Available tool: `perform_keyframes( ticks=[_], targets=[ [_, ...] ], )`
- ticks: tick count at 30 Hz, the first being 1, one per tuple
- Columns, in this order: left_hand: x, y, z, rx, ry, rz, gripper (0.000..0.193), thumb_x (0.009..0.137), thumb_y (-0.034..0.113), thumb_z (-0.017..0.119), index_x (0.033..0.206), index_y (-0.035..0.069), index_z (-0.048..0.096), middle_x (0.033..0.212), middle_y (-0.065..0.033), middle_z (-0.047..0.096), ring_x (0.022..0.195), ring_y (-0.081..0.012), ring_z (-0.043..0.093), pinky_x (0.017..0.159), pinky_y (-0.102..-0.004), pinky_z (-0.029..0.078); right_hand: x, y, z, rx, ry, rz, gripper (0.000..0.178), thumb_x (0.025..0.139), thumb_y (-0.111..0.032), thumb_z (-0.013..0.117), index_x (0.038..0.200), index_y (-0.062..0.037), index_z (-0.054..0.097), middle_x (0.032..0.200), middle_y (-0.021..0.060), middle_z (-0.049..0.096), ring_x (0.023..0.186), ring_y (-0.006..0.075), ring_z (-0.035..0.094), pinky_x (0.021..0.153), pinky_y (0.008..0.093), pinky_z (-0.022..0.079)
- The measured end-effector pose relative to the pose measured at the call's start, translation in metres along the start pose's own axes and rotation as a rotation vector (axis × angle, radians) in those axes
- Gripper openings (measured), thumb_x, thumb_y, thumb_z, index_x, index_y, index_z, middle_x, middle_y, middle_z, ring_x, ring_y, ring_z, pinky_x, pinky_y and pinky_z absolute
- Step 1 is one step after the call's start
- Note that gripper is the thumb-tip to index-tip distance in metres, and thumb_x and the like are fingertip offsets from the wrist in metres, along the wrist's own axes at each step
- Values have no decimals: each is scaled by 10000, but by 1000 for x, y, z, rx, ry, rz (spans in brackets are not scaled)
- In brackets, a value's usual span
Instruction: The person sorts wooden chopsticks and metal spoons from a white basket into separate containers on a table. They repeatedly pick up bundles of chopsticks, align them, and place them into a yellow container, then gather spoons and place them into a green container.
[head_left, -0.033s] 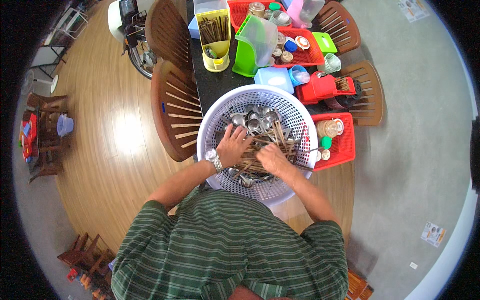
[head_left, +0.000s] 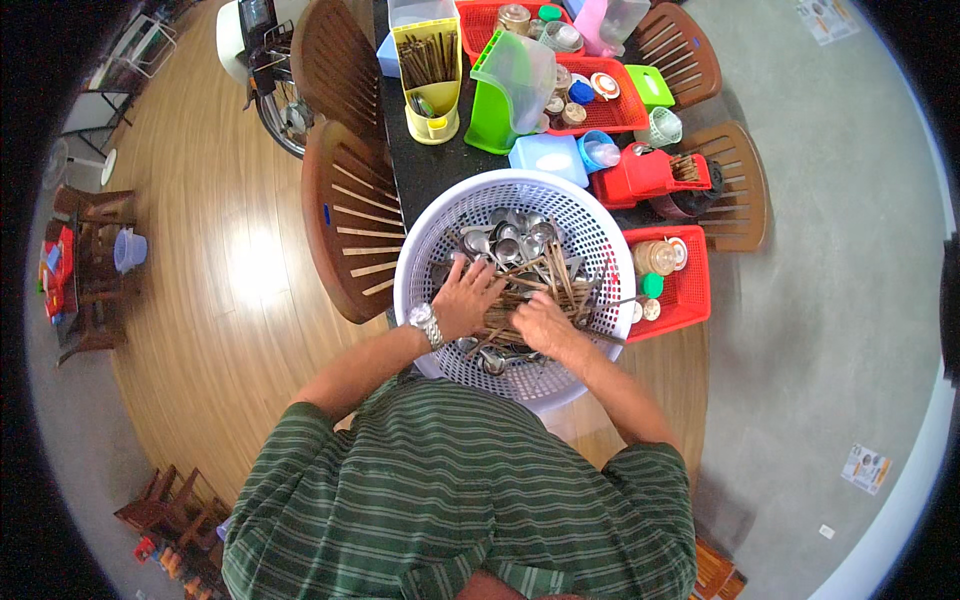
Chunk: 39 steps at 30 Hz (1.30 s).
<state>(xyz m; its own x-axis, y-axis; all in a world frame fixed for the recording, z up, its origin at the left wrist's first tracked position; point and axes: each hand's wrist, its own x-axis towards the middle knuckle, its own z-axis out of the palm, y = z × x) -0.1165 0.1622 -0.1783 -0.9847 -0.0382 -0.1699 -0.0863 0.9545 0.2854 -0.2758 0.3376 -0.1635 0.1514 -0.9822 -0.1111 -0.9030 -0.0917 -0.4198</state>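
A large white perforated plastic basket stands in front of me, holding a heap of wooden chopsticks and metal spoons. My left hand, with a metal watch at the wrist, lies over the left of the chopsticks, fingers spread. To its right, my right hand is in the pile with its fingers curled round some chopsticks; their tips are partly hidden. Ladle-like spoons cluster beyond my hands, and more spoons show on the near side of the heap.
Beyond the basket, a dark table carries a yellow chopstick holder, a green-and-clear holder, a blue box and a red holder. A red tray with jars stands at right. Brown chairs flank the table.
My hands have shifted only slightly over the chopsticks; the left fingers look a little more spread. The basket and the surroundings stay as they were.
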Motion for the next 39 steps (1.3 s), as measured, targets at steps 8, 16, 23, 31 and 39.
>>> perform_keyframes(
  ticks=[8, 16, 23, 31, 39],
  targets=[
    [-19, 10, 34, -7, -3, -46, 864, 728, 437, 838, 1445, 80, 515, 1422, -194, 521, 1293, -338, 521, 1147, -576, 323, 56, 43, -25, 365, 310, 393, 305, 900, -225, 716, 1098, 4, 680, 1087, 209, 676, 1042, 396, 646, 908, 476, 517],
    [3, 7, 13, 14, -147, -87, 347, 911, 287, 641, 1171, 59, 666, 983, -118, 709, 1068, -288, 641, 1016, -469, 429, 132, 76, -18, -200, -236, 459, 731, 710, -208, 848, 1359, -77, 541, 1284, 177, 608, 1203, 343, 585, 1006, 518, 424],
    [-3, -4, 30, -314, -224, -207, 415, 899, 354, 697, 1212, 86, 648, 960, -156, 713, 903, -317, 716, 742, -454, 582, 135, 96, -12, 260, -180, 648, 784, 688, -236, 865, 1363, -43, 515, 1308, 239, 582, 1226, 437, 584, 1048, 528, 476],
    [-7, -9, 46, -256, -146, -172, 598, 852, 313, 755, 1392, 124, 578, 1013, -168, 679, 836, -316, 728, 662, -439, 591, 147, 75, -10, -112, -212, 651, 405, 832, -128, 731, 1211, -27, 630, 1348, 247, 536, 1200, 399, 619, 943, 484, 552],
    [-9, -5, 65, -155, -15, -168, 362, 1029, 222, 498, 1352, 129, 631, 926, -134, 655, 696, -289, 720, 523, -404, 570, 155, 96, -16, -154, -426, 407, 573, 693, -265, 900, 1167, -34, 677, 1125, 199, 689, 1070, 362, 687, 913, 472, 570]
  ],
)
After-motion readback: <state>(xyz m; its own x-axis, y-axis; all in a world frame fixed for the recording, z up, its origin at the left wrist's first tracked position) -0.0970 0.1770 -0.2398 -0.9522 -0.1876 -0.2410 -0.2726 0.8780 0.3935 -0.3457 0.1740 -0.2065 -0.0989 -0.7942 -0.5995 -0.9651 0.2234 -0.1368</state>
